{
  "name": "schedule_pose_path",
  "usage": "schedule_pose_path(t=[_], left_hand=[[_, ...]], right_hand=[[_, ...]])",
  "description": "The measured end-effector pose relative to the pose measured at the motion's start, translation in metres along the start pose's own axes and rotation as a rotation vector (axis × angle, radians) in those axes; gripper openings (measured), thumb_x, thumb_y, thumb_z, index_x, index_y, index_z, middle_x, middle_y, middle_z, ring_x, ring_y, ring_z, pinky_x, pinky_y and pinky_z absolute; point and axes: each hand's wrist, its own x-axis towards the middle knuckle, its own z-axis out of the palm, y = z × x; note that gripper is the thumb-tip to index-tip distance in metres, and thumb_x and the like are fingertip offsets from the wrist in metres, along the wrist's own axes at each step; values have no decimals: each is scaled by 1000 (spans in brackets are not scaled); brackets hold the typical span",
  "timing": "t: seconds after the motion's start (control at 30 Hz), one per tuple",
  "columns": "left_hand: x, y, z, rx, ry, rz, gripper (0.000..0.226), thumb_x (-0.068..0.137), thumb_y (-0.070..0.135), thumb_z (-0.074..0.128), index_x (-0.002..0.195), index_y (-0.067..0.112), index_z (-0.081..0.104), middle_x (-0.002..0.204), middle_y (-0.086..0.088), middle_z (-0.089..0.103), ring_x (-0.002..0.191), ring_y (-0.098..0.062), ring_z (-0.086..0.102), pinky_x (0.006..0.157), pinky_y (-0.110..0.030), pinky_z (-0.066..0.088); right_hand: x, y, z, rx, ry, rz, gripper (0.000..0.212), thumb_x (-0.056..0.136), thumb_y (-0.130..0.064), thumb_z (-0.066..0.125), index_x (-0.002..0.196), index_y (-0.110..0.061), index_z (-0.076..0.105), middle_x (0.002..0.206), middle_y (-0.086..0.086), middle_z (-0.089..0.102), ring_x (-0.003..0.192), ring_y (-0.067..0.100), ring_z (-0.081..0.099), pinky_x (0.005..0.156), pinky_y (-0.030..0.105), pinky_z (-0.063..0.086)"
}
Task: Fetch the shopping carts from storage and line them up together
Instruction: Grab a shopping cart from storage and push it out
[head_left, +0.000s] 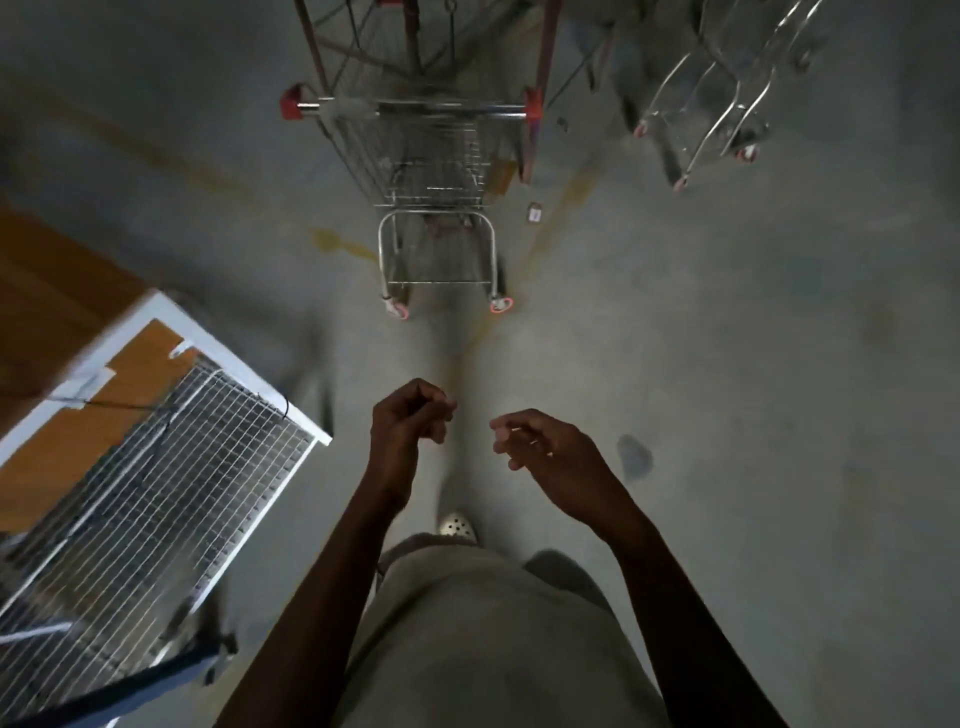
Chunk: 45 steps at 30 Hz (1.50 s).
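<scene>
A metal shopping cart (431, 156) with red handle caps stands ahead of me on the concrete floor, its handle bar facing me and its pink-rimmed wheels nearest. More nested carts (722, 104) stand at the upper right. My left hand (408, 421) and my right hand (540, 447) are both raised in front of my body, well short of the cart. Their fingers hang loosely curled and hold nothing.
A white-framed wire-mesh rack (156, 467) with orange panels lies tilted at the left, close to my left arm. A small object (534, 213) lies on the floor right of the cart. Faded yellow lines cross the grey concrete floor (753, 338).
</scene>
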Motion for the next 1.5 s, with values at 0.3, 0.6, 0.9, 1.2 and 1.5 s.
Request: schedule_pose_path(t=[0.3, 0.6, 0.9, 1.2, 1.5], left_hand=[[194, 51, 31, 14, -57, 0, 11, 90, -4, 62, 80, 0, 63, 70, -7, 61, 62, -24, 51, 61, -31, 44], [384, 86, 48, 28, 139, 77, 11, 87, 8, 68, 82, 0, 63, 71, -5, 63, 64, -25, 50, 62, -30, 44], [496, 145, 30, 435, 239, 335, 14, 83, 15, 77, 85, 12, 63, 78, 7, 66, 71, -10, 62, 67, -22, 48], [602, 140, -77, 1224, -44, 299, 48, 53, 67, 72, 84, 31, 70, 81, 12, 60, 82, -21, 60, 73, -37, 42], [650, 139, -109, 1269, -243, 44, 83, 39, 97, 70, 52, 16, 55, 43, 5, 52, 46, -10, 55, 52, -26, 41]], right_hand=[[183, -57, -77, 97, 37, 58, 11, 100, -25, 65, 106, -30, 73, 93, -6, 77, 78, 7, 70, 70, 13, 50], [399, -139, -182, -57, -132, -92, 17, 101, -36, 62, 115, -31, 71, 103, -9, 75, 85, 5, 70, 77, 13, 51], [540, -197, -204, -135, 6, -157, 16, 97, -37, 66, 110, -32, 74, 99, -14, 74, 93, -2, 66, 115, 29, 38], [577, -209, -167, -446, 73, -214, 21, 102, -31, 61, 115, -21, 74, 113, -4, 69, 108, 11, 62, 84, -11, 9], [614, -169, -129, -1115, 533, -224, 56, 101, -32, 51, 47, -20, 52, 41, -2, 51, 36, 17, 50, 72, 28, 37]])
